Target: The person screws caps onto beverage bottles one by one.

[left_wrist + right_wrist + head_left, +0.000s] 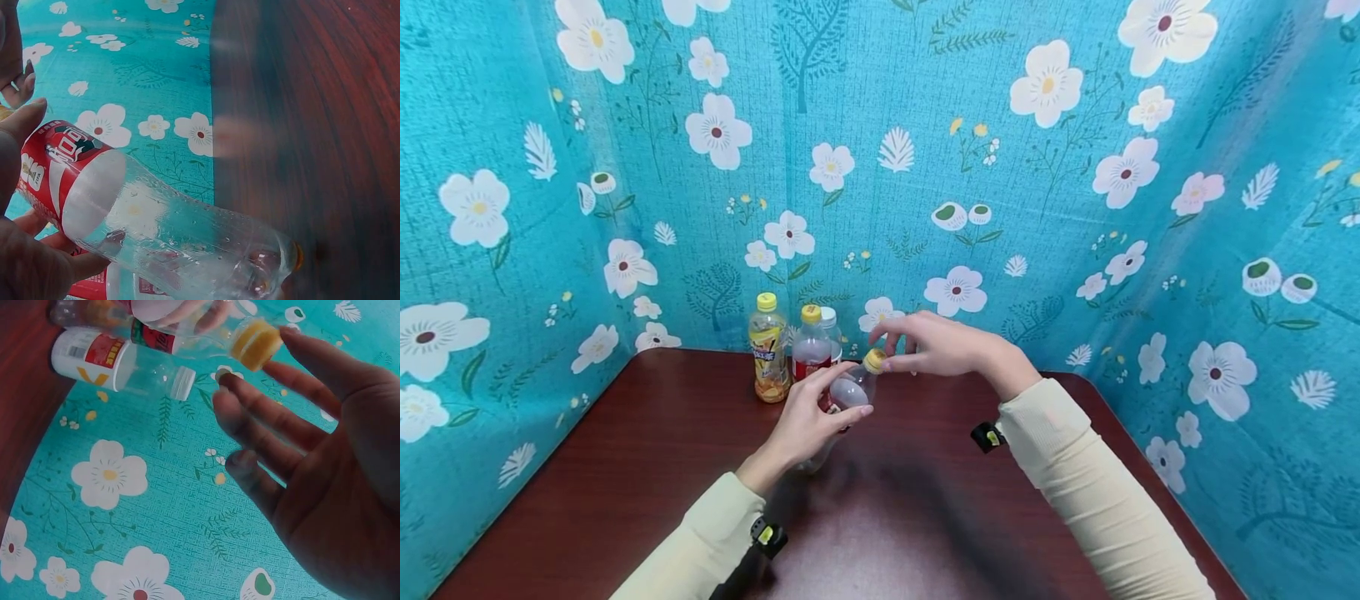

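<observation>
My left hand (808,417) grips a clear plastic cola bottle (181,231) with a red label (59,169). The bottle tilts, its yellow cap (875,360) up and to the right, its base low over the table. In the left wrist view, the thumb and fingers wrap round the labelled part. My right hand (942,343) is at the cap, its thumb tip right at the cap's edge. In the right wrist view, the index fingertip (270,367) is close by the cap's end, while the other fingers spread loosely away from it.
Behind the left hand stand a bottle with a yellow cap and orange drink label (767,354), another red-labelled cola bottle (811,346) and a white-capped bottle (119,365). They stand on a dark red-brown table (662,467), before a blue flowered cloth (865,242).
</observation>
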Demonstrator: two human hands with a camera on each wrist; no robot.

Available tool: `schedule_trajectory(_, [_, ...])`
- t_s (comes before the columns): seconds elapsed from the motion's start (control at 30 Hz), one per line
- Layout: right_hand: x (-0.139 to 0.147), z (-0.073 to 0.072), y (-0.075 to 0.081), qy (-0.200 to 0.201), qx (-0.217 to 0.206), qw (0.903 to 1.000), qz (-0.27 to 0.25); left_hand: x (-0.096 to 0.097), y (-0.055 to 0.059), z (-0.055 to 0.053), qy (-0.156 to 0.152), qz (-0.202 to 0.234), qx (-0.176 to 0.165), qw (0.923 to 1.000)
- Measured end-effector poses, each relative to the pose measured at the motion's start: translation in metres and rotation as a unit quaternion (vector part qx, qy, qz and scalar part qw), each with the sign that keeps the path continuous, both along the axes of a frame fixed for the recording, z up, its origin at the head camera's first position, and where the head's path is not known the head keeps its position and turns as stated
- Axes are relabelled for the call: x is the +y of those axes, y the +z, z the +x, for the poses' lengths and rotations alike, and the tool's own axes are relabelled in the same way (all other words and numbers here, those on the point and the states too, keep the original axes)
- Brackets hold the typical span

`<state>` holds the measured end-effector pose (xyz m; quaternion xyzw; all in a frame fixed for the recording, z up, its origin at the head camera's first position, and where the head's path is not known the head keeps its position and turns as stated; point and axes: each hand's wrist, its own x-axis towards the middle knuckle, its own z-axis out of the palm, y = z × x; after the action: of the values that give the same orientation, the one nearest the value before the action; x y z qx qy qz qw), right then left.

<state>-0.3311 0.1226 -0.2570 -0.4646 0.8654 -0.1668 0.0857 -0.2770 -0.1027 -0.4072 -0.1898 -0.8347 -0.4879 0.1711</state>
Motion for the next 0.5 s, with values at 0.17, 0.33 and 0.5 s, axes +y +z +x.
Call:
schedule_trajectory(0.17, [0.0000,-0.0015,-0.0003,0.028,-0.005,0.9996,0.000,0.0003,0.0012,-0.0010,0.000,-0.002,0.004,1.0000])
schedule_trajectory(0.33, [-0.0028,-0.0038,-0.0039,0.034,0.009,0.9994,-0.005,0.0007,-0.0004,-0.0012,0.003,-0.005,-0.001,1.0000])
schedule_trajectory(0.5, [-0.0075,-0.0032,-0.0058,0.011,0.025,0.9996,0.004,0.0003,-0.0012,-0.0009,0.004,-0.008,-0.002,1.0000])
